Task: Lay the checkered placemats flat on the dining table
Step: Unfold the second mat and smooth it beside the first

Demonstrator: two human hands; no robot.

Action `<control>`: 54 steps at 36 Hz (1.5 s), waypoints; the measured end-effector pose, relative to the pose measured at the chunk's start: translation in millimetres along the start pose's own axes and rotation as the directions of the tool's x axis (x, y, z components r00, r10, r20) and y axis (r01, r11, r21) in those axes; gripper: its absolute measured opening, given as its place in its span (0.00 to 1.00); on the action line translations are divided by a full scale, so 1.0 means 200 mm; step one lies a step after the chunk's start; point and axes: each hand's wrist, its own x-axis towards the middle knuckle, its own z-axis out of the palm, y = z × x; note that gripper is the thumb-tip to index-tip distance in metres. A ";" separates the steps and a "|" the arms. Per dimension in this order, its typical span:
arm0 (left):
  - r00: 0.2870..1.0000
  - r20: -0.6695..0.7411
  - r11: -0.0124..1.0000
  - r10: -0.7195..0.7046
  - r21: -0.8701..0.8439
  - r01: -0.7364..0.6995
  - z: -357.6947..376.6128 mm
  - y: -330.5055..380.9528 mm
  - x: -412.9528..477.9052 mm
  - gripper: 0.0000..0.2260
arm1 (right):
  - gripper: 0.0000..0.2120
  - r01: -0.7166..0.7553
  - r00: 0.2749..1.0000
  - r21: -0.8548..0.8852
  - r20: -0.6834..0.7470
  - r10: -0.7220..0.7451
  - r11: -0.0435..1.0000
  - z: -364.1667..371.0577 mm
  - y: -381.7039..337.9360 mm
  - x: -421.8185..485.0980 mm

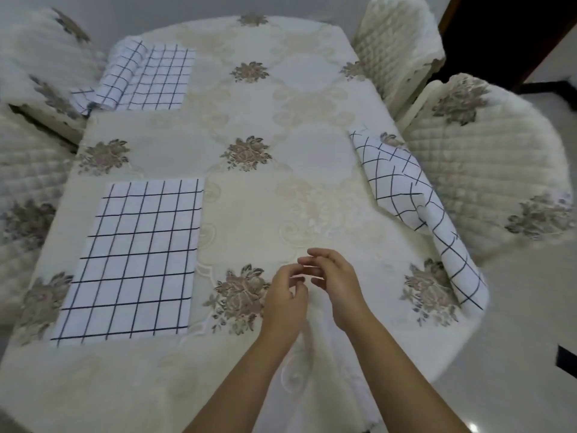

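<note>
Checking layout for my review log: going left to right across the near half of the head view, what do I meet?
Flat white placemat with dark grid lines → left hand → right hand → rumpled white checkered placemat, folded over itself. The partly rolled far placemat is skipped: it overlaps the first.

A cream tablecloth (281,120) carries tone-on-tone scrollwork and scattered embroidered rose clusters in dusty pink and brown with grey-green leaves. Three placemats are white, crossed by thin dark navy lines into a grid of large squares: the near left placemat (134,260), the far left placemat (156,79) and the right placemat (402,185), whose grid runs on the diagonal. The chair covers (487,170) are the same cream, quilted in a small diamond pattern, with matching pink-brown rose clusters. The floor (515,339) is a pale, glossy off-white. A door frame (447,10) at top right is brown against black.
</note>
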 end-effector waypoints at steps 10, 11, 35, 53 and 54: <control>0.990 0.134 0.996 -0.032 -0.084 0.044 0.47 0.16 -0.02 0.16 | 0.10 0.184 0.959 -0.191 -0.182 -0.219 0.964 -0.60 -0.13 0.06; 0.989 0.148 0.995 -0.032 -0.087 0.046 0.50 0.18 -0.01 0.16 | 0.10 0.200 0.949 -0.226 -0.199 -0.246 0.953 -0.65 -0.14 0.07; 0.976 0.195 0.988 -0.097 -0.099 0.118 0.61 0.37 0.07 0.11 | 0.21 0.102 0.973 -0.510 -0.129 -0.193 0.854 -0.85 -0.30 0.29; 0.973 -0.027 0.972 -0.228 -0.073 0.225 0.35 0.26 0.13 0.10 | 0.12 0.089 0.949 -0.336 0.315 0.023 0.938 -0.36 -0.26 0.20; 0.971 -0.046 0.971 -0.234 -0.055 0.231 0.33 0.24 0.13 0.10 | 0.12 0.091 0.942 -0.342 0.335 0.030 0.935 -0.34 -0.25 0.19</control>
